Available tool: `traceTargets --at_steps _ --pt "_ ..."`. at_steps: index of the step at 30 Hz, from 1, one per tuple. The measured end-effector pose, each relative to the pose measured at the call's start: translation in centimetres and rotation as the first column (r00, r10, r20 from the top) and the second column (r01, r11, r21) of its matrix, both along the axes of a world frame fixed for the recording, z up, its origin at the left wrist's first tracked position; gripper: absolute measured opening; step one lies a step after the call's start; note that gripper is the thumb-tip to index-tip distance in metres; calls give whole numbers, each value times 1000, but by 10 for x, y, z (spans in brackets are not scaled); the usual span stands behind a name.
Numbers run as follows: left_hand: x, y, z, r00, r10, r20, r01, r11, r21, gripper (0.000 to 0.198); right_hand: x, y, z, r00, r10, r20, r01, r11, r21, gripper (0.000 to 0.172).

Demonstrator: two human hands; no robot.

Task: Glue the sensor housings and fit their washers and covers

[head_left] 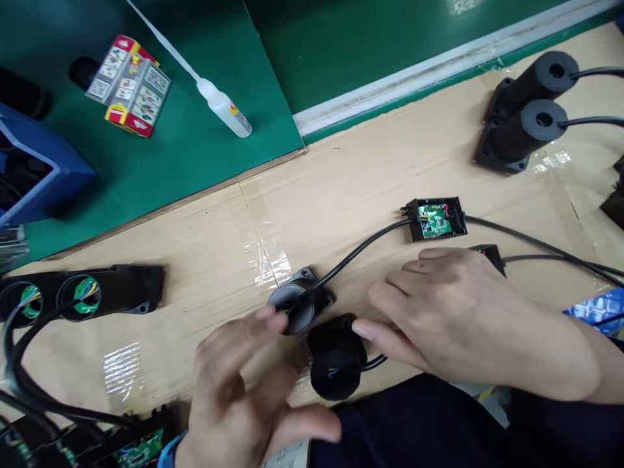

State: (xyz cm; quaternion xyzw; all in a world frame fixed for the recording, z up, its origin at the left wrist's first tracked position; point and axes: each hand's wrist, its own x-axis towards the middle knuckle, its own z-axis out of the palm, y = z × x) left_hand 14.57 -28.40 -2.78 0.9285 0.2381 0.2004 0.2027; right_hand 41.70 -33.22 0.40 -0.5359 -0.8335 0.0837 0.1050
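My left hand (pixel 253 383) is raised with its thumb and fingers apart, holding nothing. Its fingertips overlap the edge of a round black housing (pixel 319 300) with a grey inner ring. A black cable (pixel 358 250) runs from that housing to an open black box (pixel 439 219) with a green circuit board. My right hand (pixel 433 318) is bent over, its fingers curled under and their tips hidden. Its thumb tip is by a second black cylindrical housing (pixel 336 357), which shows small coloured wires. Partly behind the right hand sits another black box (pixel 490 257).
At left lie two black housings (pixel 112 292) with wired green boards. Two upright black cylinders (pixel 529 133) stand at the back right. On the green mat are a white squeeze bottle (pixel 224 110), a printed carton (pixel 139 91) and a blue bin (pixel 63 172). Cardboard (pixel 351 175) covers the table.
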Motion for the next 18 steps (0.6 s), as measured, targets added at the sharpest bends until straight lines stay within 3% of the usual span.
traceTargets --at_steps 4,11,18 --pt "6 -19 10 981 -155 -114 164 984 74 25 0 2 -3 1000 -25 12 25 1000 18 50" --pt "17 -31 4 971 -146 -190 153 988 26 15 -6 1 -10 998 -62 19 61 996 63 50" --pt "12 -30 3 979 -141 -149 133 989 -64 21 -3 0 -7 997 -71 -21 71 997 -22 50"
